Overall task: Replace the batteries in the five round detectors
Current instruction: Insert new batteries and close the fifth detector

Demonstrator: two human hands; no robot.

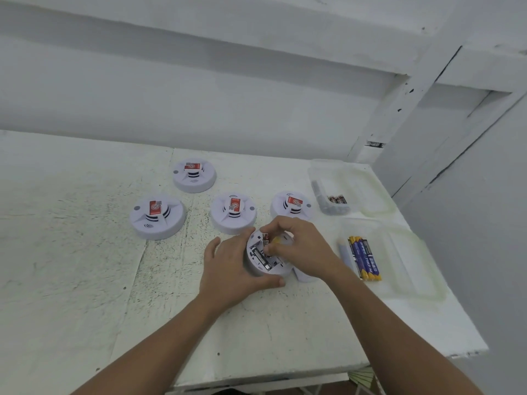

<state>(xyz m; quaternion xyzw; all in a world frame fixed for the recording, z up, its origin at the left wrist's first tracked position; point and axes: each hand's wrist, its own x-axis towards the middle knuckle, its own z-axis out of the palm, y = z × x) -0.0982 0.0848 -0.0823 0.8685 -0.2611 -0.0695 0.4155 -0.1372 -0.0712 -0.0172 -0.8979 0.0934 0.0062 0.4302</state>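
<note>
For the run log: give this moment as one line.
left hand holds open detector | right hand pinches battery in its compartment | four other detectors face up behind | blue batteries in clear tray at right

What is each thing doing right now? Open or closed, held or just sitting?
held detector: upside down, battery bay open, gripped by the left hand.
battery: pinched by the right hand at the open bay.
four other detectors: closed, face up on the table.
far box: open, a few dark batteries inside.
near box: open, blue-and-yellow batteries inside.
</note>
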